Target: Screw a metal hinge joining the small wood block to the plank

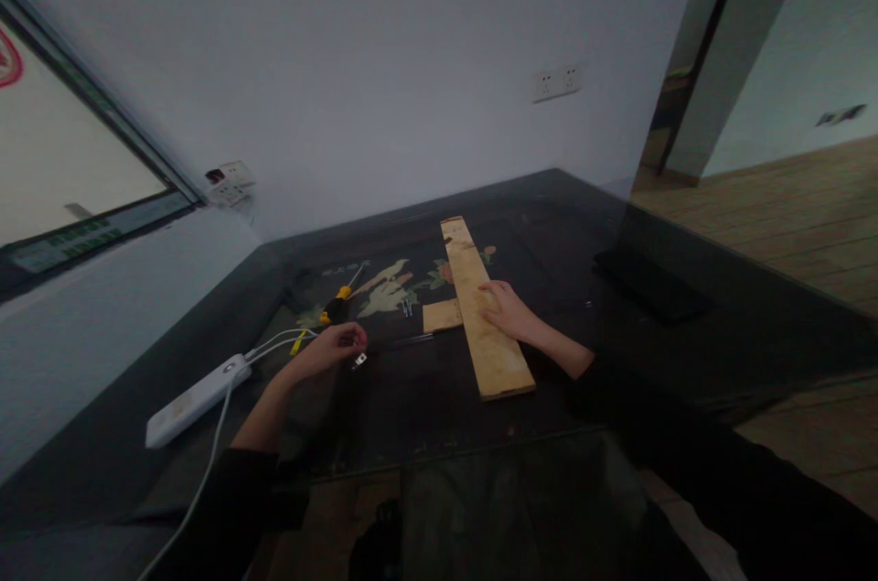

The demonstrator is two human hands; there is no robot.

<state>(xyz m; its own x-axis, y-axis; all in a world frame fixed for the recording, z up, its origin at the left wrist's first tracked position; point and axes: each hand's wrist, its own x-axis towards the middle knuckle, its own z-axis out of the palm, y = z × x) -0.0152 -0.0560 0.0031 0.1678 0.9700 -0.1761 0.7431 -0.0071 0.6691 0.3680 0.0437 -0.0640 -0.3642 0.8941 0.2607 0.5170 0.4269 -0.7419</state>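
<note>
A long wooden board [473,288] lies on the dark table, its far end pointing toward the wall. My right hand [513,314] grips the board's right edge near the middle. Touching the board's left side is a short wooden piece [441,317]; the board hides where they meet. My left hand [335,345] is left of them, fingers curled together. Just below its fingertips shows a small shiny metal piece [359,362]; I cannot tell whether it is held. Several small screws [407,308] lie beyond that hand, near a yellow-and-black screwdriver [336,305].
A white power strip [198,400] with white cables lies along the table's left side, with a small yellow item [297,344] by the cables. A flat black object [648,286] rests at the right. The wall with sockets [557,83] bounds the table's far edge.
</note>
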